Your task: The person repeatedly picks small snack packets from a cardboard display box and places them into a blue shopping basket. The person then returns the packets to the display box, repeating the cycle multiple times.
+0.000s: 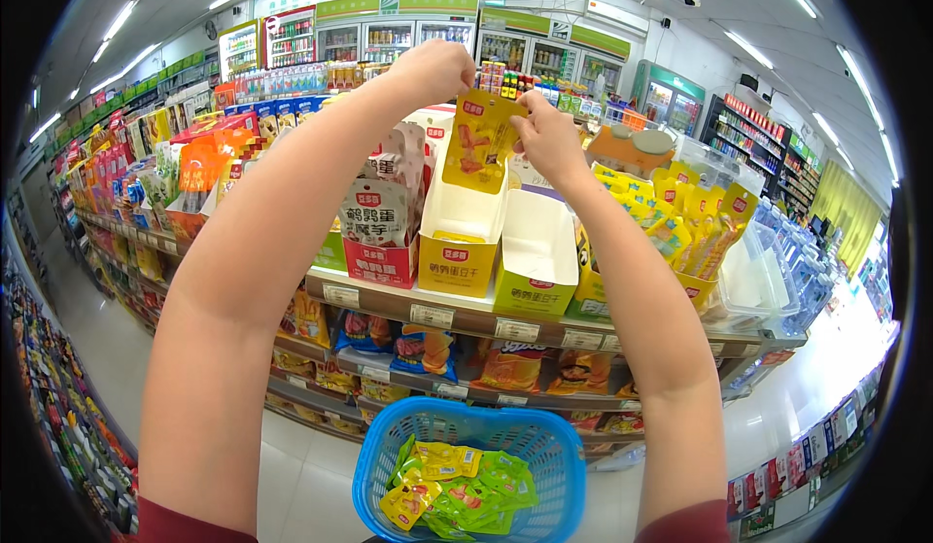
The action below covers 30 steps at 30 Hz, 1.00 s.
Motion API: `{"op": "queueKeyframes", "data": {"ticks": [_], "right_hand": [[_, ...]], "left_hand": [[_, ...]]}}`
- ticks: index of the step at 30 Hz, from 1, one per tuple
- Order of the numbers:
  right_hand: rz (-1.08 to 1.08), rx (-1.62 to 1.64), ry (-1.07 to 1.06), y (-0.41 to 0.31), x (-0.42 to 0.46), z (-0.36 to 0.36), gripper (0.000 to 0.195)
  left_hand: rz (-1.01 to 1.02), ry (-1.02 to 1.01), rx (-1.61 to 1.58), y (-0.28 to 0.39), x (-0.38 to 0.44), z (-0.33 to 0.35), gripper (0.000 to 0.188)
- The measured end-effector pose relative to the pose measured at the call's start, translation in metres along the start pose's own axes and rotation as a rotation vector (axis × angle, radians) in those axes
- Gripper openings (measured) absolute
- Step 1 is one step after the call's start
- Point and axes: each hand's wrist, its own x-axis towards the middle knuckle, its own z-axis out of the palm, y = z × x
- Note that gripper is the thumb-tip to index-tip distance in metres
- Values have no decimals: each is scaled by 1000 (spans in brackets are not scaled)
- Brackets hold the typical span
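Note:
Both arms reach over the top shelf. A yellow snack packet (477,142) hangs upright above a yellow cardboard display box (455,264). My right hand (545,135) pinches the packet's right edge. At its top right is my left hand (435,73), fingers bent down; whether they grip the packet is hard to see. Inside the yellow box, a little of another yellow packet shows low at the front. To its right stands a green display box (536,288) with a white interior. Below, a blue plastic basket (470,406) holds several green packets (503,481) and yellow packets (412,498).
Grey snack pouches (377,215) fill a red box left of the yellow one. More yellow packets (678,193) and clear plastic tubs (758,273) stand at the right. Price tags line the shelf edge (466,318); bagged chips (510,364) lie beneath. Drinks fridges (397,32) stand behind.

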Motion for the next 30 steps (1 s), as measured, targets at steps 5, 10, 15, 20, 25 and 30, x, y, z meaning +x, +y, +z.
{"op": "queueKeyframes", "data": {"ticks": [5, 10, 15, 20, 25, 30], "right_hand": [[-92, -440, -177, 21, 8, 21, 16], [12, -589, -325, 11, 17, 41, 16], [36, -669, -311, 26, 20, 52, 14], [-40, -697, -168, 32, 12, 43, 23], [-89, -678, -178, 5, 3, 15, 19], [-70, -694, -261, -37, -37, -21, 23]], "left_hand": [[-1, -346, 458, 20, -1, 26, 8], [60, -387, 668, 32, -3, 58, 19], [71, -366, 786, 42, -2, 80, 18], [49, -270, 860, 55, -4, 88, 18], [-18, -170, 800, 68, -11, 80, 17], [12, -268, 650, 88, -29, 62, 16]]}}
